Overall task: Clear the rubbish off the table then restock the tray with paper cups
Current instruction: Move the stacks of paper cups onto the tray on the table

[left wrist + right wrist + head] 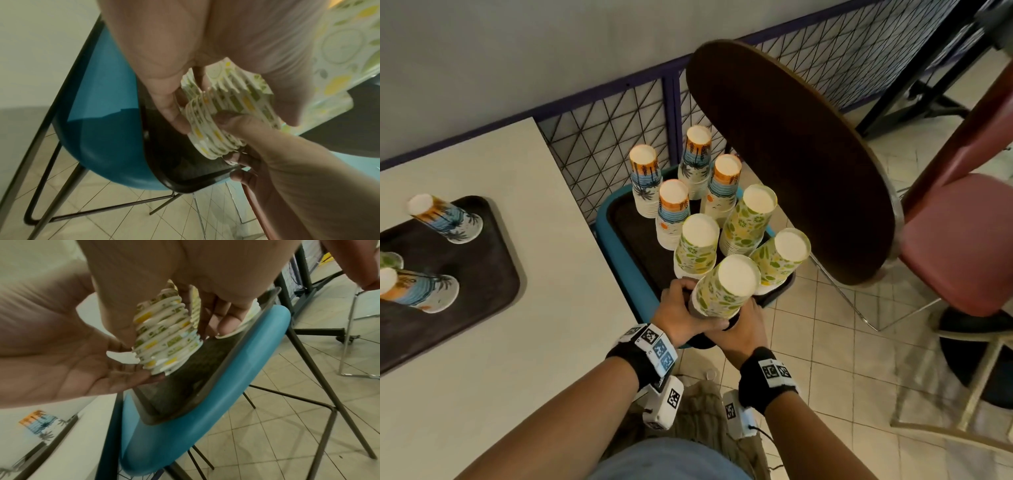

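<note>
Both hands — left hand [683, 313], right hand [744, 329] — were curled round the rims of the nearest lemon-print cup stack [724, 289] on the chair tray [635, 236]; apparently several cups were being separated, so neighbouring stacks [779, 258] could be toppled.

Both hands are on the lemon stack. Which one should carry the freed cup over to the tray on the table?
Left, probably. The left hand is on the table side of the lemon-print stack, nearest the tray on the table. The right hand would have to cross over, so it can steady the stack.
</note>
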